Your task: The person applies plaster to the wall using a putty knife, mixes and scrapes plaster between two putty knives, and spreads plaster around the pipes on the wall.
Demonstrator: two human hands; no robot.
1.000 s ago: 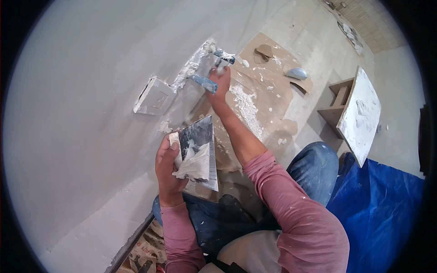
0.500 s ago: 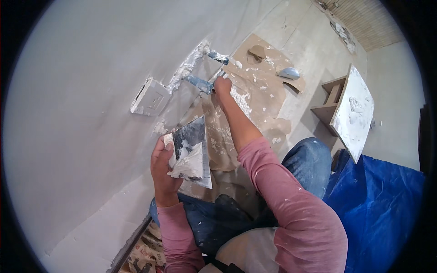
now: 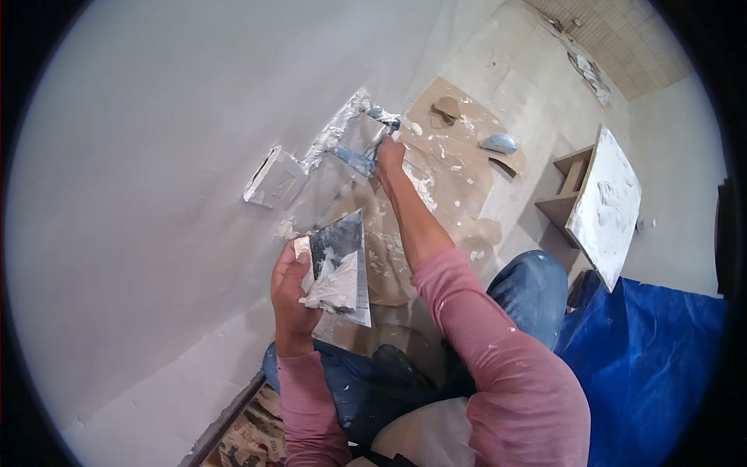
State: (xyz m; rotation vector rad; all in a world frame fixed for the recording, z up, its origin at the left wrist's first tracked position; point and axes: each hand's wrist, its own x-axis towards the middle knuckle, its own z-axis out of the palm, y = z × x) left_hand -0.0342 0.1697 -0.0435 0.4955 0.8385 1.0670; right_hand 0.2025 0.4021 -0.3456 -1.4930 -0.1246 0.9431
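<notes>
My left hand (image 3: 289, 282) grips a wide metal plastering blade (image 3: 338, 233) loaded with white compound (image 3: 334, 284). Up at the wall, the fingers of my right hand (image 3: 390, 156) are closed round a small tool, partly hidden, with pale compound at its tip. Beside that hand, two short blue pipe pieces (image 3: 348, 159) stick out of a rough, compound-covered channel (image 3: 327, 132) in the grey wall (image 3: 156, 194). Left of them is a square box cover (image 3: 274, 177) with white compound on its edge.
Spattered brown paper (image 3: 467, 218) covers floor beside the wall, holding a curved metal piece (image 3: 496, 142) and scraps. A white-smeared board (image 3: 605, 210) stands on a wooden step frame (image 3: 560, 204) at right, by a blue tarp (image 3: 638, 358). My bent knee (image 3: 525, 288) is nearby.
My right hand has moved down and rightward from between the pipes to beside the lower one. My left hand still holds the blade; the view has shifted slightly.
</notes>
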